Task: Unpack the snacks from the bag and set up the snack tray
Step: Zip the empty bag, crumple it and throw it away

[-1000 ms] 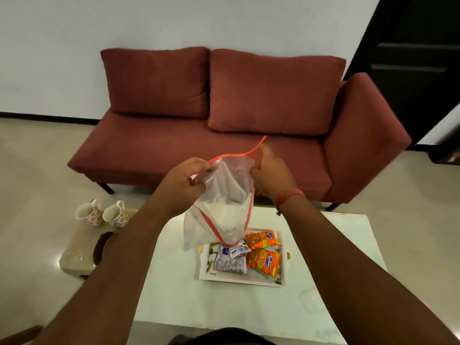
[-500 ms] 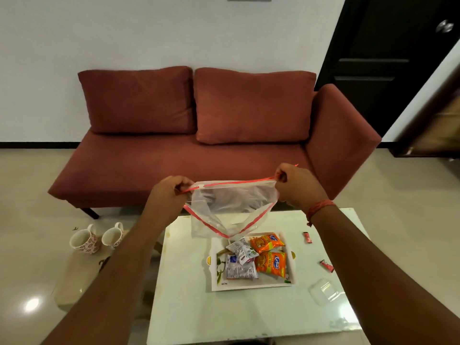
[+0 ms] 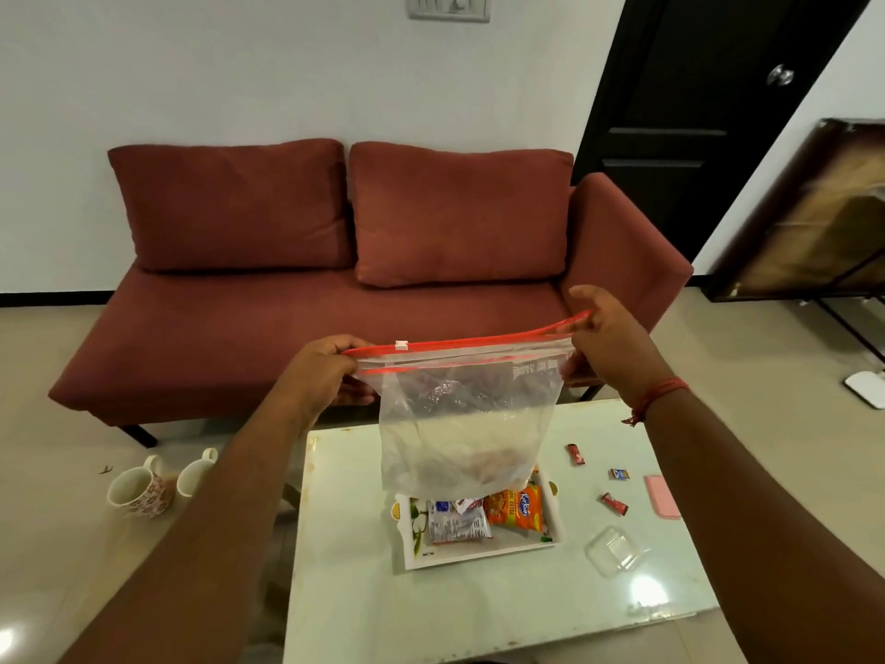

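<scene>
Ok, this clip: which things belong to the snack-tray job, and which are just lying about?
Part of the job:
- zip bag, its top pinched by the left hand and right hand
- tray on the table
- orange packet and silver packet in the tray
- small wrapped sweets on the table

Lying about:
- two mugs
- sofa
- clear plastic lid
- pink item

1. The worktop (image 3: 364, 611) is white and glossy.
2. A white tray (image 3: 479, 553) lies near its middle, holding an orange packet (image 3: 515, 510) and a silver packet (image 3: 455, 522).
3. To the right lie three small sweets (image 3: 614, 503), a pink pad (image 3: 662, 496) and a clear lid (image 3: 614, 551).
4. On the floor (image 3: 57, 543) to the left stand two mugs (image 3: 139, 491).
</scene>
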A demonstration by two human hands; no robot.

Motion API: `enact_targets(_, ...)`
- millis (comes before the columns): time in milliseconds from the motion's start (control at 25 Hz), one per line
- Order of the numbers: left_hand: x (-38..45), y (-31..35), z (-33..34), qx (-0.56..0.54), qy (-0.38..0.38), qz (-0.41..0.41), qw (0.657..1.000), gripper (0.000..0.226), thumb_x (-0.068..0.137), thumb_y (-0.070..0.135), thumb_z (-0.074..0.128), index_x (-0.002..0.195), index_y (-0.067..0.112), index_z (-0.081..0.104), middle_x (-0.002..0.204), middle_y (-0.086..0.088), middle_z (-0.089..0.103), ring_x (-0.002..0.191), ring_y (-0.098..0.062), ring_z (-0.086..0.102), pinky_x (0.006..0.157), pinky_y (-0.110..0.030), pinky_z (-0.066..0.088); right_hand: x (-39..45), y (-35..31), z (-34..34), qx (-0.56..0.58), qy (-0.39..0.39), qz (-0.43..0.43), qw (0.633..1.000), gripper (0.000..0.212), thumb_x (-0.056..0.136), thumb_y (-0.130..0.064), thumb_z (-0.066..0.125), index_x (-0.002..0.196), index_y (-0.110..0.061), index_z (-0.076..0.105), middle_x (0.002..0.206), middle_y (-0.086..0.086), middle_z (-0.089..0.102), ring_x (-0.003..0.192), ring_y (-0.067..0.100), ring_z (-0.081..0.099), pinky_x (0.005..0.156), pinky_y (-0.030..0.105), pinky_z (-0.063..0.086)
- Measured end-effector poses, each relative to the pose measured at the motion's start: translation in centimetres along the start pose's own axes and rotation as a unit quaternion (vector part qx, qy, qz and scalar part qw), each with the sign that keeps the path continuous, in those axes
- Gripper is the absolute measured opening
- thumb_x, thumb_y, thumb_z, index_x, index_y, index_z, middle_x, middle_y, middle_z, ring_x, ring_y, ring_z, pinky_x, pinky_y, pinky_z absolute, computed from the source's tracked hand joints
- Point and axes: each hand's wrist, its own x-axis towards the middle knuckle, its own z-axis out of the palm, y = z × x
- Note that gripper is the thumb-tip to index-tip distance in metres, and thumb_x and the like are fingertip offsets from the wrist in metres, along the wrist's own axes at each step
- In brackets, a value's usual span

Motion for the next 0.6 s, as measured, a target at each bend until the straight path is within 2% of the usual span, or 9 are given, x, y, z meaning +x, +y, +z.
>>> enact_targets(80, -0.1, 0.6, 0.6, -0.098, -0.030, 0.002, 0.995, 0.026, 0.093, -0.002, 0.045, 0.095, 0.003, 0.070, 0.093, -0.017, 0.071, 0.081, -0.026, 0.069, 0.061, -0.032, 0.060, 0.3, -0.7, -0.9, 0.117, -0.034, 0.028, 0.992, 0.053, 0.097, 0.000, 0.044, 0.144, -0.023, 0.038, 0.107, 0.024, 0.065, 0.076, 0.033, 0.074, 0.063, 0.035, 0.062)
enact_targets(160, 0.0, 1.0, 1.1, -0.182, -0.035, 0.022, 0.982, 0.024, 0.095, 0.005, 0.045, 0.094, 0.003, 0.069, 0.087, -0.014, 0.071, 0.083, -0.025, 0.066, 0.066, -0.032, 0.059, 0.9, -1.0, -2.2, 0.191, -0.060, 0.024, 0.979, 0.047, 0.101, -0.011, 0.052, 0.145, -0.016, 0.036, 0.115, 0.022, 0.061, 0.082, 0.032, 0.075, 0.069, 0.033, 0.061)
enact_targets(280, 0.5, 1.7, 1.9, -0.274, -0.075, 0.048, 0.958, 0.034, 0.099, 0.026, 0.046, 0.086, 0.012, 0.075, 0.084, -0.005, 0.073, 0.086, -0.021, 0.067, 0.080, -0.033, 0.057, 2.0, -0.4, -5.0, 0.244, -0.124, -0.028, 0.961, 0.057, 0.091, -0.011, 0.065, 0.141, -0.018, 0.040, 0.118, 0.022, 0.064, 0.099, 0.030, 0.073, 0.081, 0.033, 0.060)
enact_targets(360, 0.8, 1.8, 3.2, -0.297, -0.115, 0.098, 0.943, 0.034, 0.096, 0.036, 0.052, 0.097, 0.014, 0.077, 0.102, -0.007, 0.074, 0.101, -0.019, 0.068, 0.093, -0.036, 0.055, 3.0, 0.0, -6.4, 0.255, -0.118, -0.051, 0.958, 0.062, 0.085, -0.005, 0.069, 0.140, -0.015, 0.044, 0.116, 0.019, 0.066, 0.105, 0.028, 0.070, 0.087, 0.035, 0.059)
enact_targets(440, 1.3, 2.0, 5.2, -0.269, -0.153, 0.148, 0.939, 0.035, 0.086, 0.035, 0.066, 0.112, 0.013, 0.072, 0.121, -0.010, 0.069, 0.114, -0.021, 0.064, 0.098, -0.034, 0.053, 4.3, 0.3, -7.4, 0.218, -0.060, -0.070, 0.972, 0.055, 0.087, -0.004, 0.069, 0.137, -0.008, 0.048, 0.111, 0.019, 0.066, 0.099, 0.027, 0.069, 0.085, 0.036, 0.061)
enact_targets(480, 1.7, 2.0, 6.5, -0.241, -0.151, 0.161, 0.945, 0.035, 0.081, 0.030, 0.073, 0.113, 0.015, 0.072, 0.121, -0.010, 0.069, 0.114, -0.021, 0.064, 0.097, -0.034, 0.052, 5.0, 0.4, -7.7, 0.177, -0.027, -0.082, 0.980, 0.049, 0.088, -0.007, 0.070, 0.133, -0.008, 0.052, 0.109, 0.018, 0.068, 0.095, 0.027, 0.068, 0.083, 0.036, 0.061)
enact_targets(520, 2.1, 2.3, 8.1, -0.200, -0.118, 0.163, 0.959, 0.029, 0.079, 0.026, 0.076, 0.106, 0.018, 0.074, 0.114, -0.009, 0.072, 0.108, -0.020, 0.066, 0.095, -0.035, 0.051, 5.7, 0.5, -8.3, 0.135, 0.003, -0.093, 0.986, 0.044, 0.089, -0.011, 0.071, 0.129, -0.010, 0.055, 0.107, 0.016, 0.069, 0.092, 0.026, 0.068, 0.082, 0.038, 0.061)
enact_targets(600, 3.1, 3.1, 11.3, -0.111, 0.011, 0.146, 0.983, 0.007, 0.084, 0.024, 0.072, 0.089, 0.021, 0.076, 0.094, -0.005, 0.074, 0.093, -0.021, 0.066, 0.093, -0.043, 0.050, 7.2, 1.0, -9.9, 0.087, 0.053, -0.108, 0.989, 0.036, 0.089, -0.020, 0.073, 0.123, -0.015, 0.060, 0.105, 0.007, 0.070, 0.093, 0.020, 0.069, 0.084, 0.037, 0.061)
